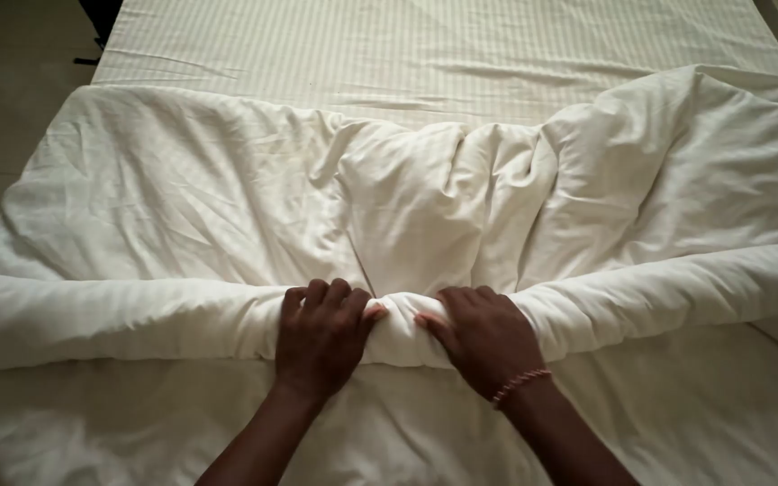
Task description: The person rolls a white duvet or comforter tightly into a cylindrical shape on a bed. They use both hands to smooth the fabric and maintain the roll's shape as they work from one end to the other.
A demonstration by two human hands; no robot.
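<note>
Near the foot of the bed (425, 45), the rolled duvet (137, 315) edge is gripped tight by the left hand (321, 337) and right hand (483, 337), fingers clenched close together around the fold, probably so the bunched middle can be controlled.

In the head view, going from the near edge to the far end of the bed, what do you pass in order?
Beaded bracelet on the right wrist → left hand and right hand, side by side, gripping the rolled duvet edge → crumpled white duvet → striped fitted sheet at the far end.
</note>
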